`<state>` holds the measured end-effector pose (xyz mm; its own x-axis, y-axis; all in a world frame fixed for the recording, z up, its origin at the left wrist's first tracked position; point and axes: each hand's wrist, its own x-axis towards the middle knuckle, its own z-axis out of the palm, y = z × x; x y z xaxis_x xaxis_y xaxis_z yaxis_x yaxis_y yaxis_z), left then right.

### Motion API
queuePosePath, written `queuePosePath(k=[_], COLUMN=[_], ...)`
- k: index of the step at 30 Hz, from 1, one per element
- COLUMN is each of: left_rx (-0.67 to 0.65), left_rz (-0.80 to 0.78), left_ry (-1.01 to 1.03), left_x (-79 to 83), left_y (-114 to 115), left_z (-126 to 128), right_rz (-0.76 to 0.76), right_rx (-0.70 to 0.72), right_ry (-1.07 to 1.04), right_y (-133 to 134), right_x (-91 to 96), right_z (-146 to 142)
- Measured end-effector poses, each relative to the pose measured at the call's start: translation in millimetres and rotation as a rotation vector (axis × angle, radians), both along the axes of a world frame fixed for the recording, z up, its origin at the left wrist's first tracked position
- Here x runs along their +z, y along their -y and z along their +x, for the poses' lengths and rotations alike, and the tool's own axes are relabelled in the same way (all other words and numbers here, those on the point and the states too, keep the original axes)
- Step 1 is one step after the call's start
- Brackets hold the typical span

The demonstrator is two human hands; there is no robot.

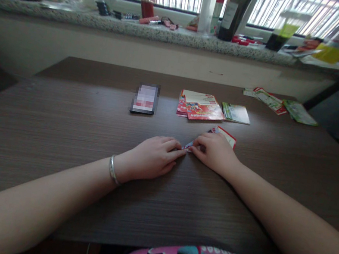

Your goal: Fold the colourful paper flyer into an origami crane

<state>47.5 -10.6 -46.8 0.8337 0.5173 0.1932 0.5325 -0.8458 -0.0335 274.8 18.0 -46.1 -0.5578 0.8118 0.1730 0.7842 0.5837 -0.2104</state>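
Note:
A printed paper sheet (228,138) with a red edge and cream inside lies on the table, mostly under my right hand (216,152). Its left part looks folded to a narrow point. My right hand has its thumb and fingers closed on the front edge of the paper. From the left, my left hand (158,156) reaches the pointed tip, its fingers together and pressed onto it. The fingertips of both hands almost meet there. How the paper is folded beneath the right palm is hidden.
Behind my hands lie a stack of red and cream leaflets (203,109), a smaller green-white stack (236,113) and a phone-like device (144,98) with a blurred screen. More green leaflets (299,112) are at the back right. Bottles (237,14) stand on the stone windowsill (172,37).

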Motion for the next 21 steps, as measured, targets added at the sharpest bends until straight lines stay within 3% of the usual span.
queuePosePath(k=[21], left_rx=[0.028], left_rz=[0.021], left_ry=[-0.015], left_x=[2.1], left_y=[2.7], left_z=[7.1], right_rz=[-0.036], right_rx=[-0.019], right_ry=[-0.032], right_y=[-8.5], right_x=[-5.2], right_z=[-0.3])
